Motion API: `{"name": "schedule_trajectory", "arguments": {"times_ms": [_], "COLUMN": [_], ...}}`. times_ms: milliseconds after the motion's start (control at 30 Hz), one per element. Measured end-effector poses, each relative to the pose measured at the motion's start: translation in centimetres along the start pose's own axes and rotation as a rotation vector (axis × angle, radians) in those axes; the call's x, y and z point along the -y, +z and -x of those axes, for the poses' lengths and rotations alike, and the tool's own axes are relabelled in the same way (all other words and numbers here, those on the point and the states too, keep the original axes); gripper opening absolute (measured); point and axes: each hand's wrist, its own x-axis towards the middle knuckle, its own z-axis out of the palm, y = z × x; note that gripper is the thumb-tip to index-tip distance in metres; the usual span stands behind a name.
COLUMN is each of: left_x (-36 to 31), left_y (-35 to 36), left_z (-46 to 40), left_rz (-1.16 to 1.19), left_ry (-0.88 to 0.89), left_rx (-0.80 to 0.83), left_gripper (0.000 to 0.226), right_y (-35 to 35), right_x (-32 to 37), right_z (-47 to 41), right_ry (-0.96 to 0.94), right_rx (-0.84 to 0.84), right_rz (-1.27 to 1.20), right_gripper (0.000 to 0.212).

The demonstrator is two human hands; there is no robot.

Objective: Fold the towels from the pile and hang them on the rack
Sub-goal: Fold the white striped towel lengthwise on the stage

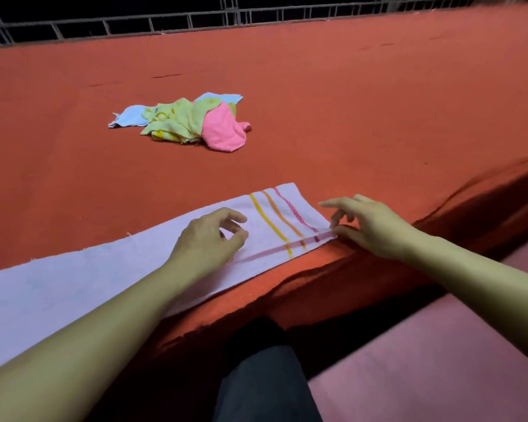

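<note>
A pale lilac towel (pixel 104 278) with yellow, orange and red stripes lies flat along the near edge of the red-covered table (pixel 348 102). My left hand (pixel 208 242) hovers over the towel's middle just left of the stripes, fingers loosely curled, holding nothing. At the towel's right end, my right hand (pixel 369 226) has thumb and a bent finger pinching the near corner while the index finger points out straight. The pile of towels (pixel 189 123), blue, yellow-green and pink, sits crumpled farther back at the table's centre.
A metal rail frame (pixel 171 21) runs along the table's far edge against a dark background. The red cover hangs rumpled over the near edge (pixel 317 281). My dark trouser leg (pixel 265 385) and a pink floor (pixel 424 360) lie below.
</note>
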Motion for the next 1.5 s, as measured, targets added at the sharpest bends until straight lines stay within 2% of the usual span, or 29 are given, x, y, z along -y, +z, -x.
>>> {"name": "schedule_trajectory", "arguments": {"times_ms": [167,233,333,400,500,567,733,867,1000,1100,1267,1367,1500], "left_x": [0.0,0.0,-0.3,-0.8,-1.5,-2.0,-3.6,-4.3,-4.6,-5.1,-5.9,-6.1,-5.9], "left_y": [0.6,0.9,1.7,2.5,4.1,5.1,6.7,7.4,7.0,6.1,5.3,5.2,5.3], "left_z": [0.0,-0.6,-3.0,-5.6,-10.1,-12.6,-16.0,-16.7,-17.7,-18.5,-19.0,-18.9,-18.5], "left_rz": [0.002,-0.001,-0.003,-0.014,-0.09,-0.112,-0.123,-0.14,-0.06,-0.142,-0.208,-0.117,0.171], "left_ry": [0.015,0.034,0.102,0.15,0.174,0.164,0.129,0.141,0.138,0.149,0.126,0.148,0.2], "left_rx": [0.017,0.012,-0.022,-0.045,0.005,0.039,0.17,0.282,0.373,0.46,0.495,0.472,0.426], "left_gripper": [0.014,0.014,0.013,0.014,0.021,0.025,0.021,0.027,0.027,0.03,0.048,0.044,0.046], "right_y": [0.2,0.2,0.2,0.4,0.9,1.3,1.4,1.3,1.2,1.1,1.1,1.1,1.2], "right_x": [0.2,0.7,1.2,1.4,1.5,1.6,1.7,1.9,2.1,2.2,2.4,2.4,2.5], "right_z": [0.6,0.5,-0.7,-1.8,-2.7,-2.9,-3.1,-2.9,-2.8,-2.8,-2.7,-2.6,-2.3], "right_ry": [0.019,0.065,0.292,0.44,0.54,0.561,0.581,0.61,0.613,0.606,0.583,0.588,0.596], "right_rx": [0.039,0.005,-0.131,-0.185,-0.067,0.016,0.066,0.067,0.064,0.06,0.058,0.045,0.032], "right_rz": [-0.001,-0.033,-0.133,-0.162,-0.18,-0.188,-0.12,-0.099,-0.095,-0.085,-0.057,-0.069,-0.113], "right_gripper": [0.047,0.045,0.045,0.053,0.068,0.072,0.071,0.07,0.067,0.068,0.069,0.069,0.071]}}
